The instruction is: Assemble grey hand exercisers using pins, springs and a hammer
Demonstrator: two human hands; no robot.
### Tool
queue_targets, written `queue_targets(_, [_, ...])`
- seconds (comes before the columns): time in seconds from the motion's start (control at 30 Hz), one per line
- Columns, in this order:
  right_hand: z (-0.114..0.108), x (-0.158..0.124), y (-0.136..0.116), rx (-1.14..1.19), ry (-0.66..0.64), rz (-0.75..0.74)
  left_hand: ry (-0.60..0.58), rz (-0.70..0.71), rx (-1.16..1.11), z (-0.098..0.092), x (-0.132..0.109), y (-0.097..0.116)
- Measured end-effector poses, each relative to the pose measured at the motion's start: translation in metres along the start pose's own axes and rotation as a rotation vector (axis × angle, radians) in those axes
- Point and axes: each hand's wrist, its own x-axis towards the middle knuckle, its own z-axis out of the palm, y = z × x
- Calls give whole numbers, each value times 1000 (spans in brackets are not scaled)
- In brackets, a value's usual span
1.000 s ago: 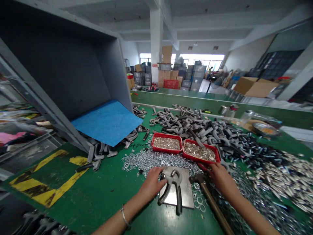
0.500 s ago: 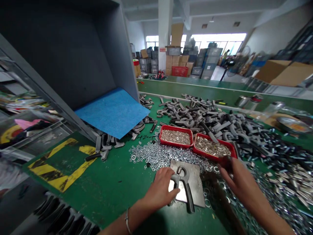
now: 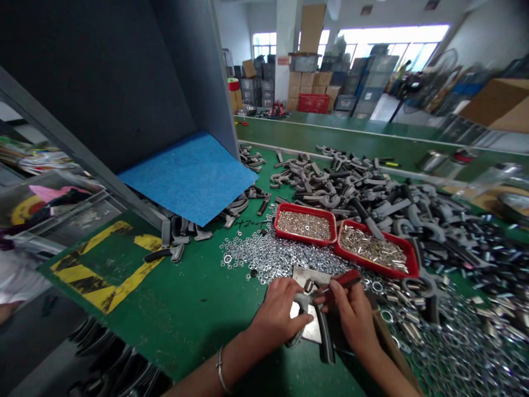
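Note:
On a flat metal plate (image 3: 303,272) lies a grey clamp-like metal tool (image 3: 326,337) with a curved head, dark handles and a small shiny cylinder at its jaw. My left hand (image 3: 278,310) grips it from the left, thumb and fingers around one handle. Above its right side, my right hand (image 3: 351,311) is closed round a red-handled screwdriver (image 3: 349,279). The thin shaft points left toward the clamp's head; whether its tip touches is hard to see.
Two red trays (image 3: 306,240) of small metal parts stand behind the plate, amid loose rings (image 3: 264,253). A heap of grey clamp parts (image 3: 330,176) lies farther back. More rings and pins spread at right. A grey box with a blue sheet (image 3: 190,179) rises at left.
My right hand has come left from beside the right tray to the clamp, and the red-handled screwdriver now shows in it. My left hand keeps its grip. The camera view has shifted slightly.

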Motion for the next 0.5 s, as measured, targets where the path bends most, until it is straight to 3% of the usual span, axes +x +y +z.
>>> queue_targets(0.3, [12,3,-6,-382,57,-136,-5,8,12,3,2,-1])
queue_targets(0.43, [6,27,-24,111,-177,35,-46,-56,47,1,3,2])
queue_targets(0.5, [-2,36,-27,288,-232,101,-42,-55,43,1,4,2])
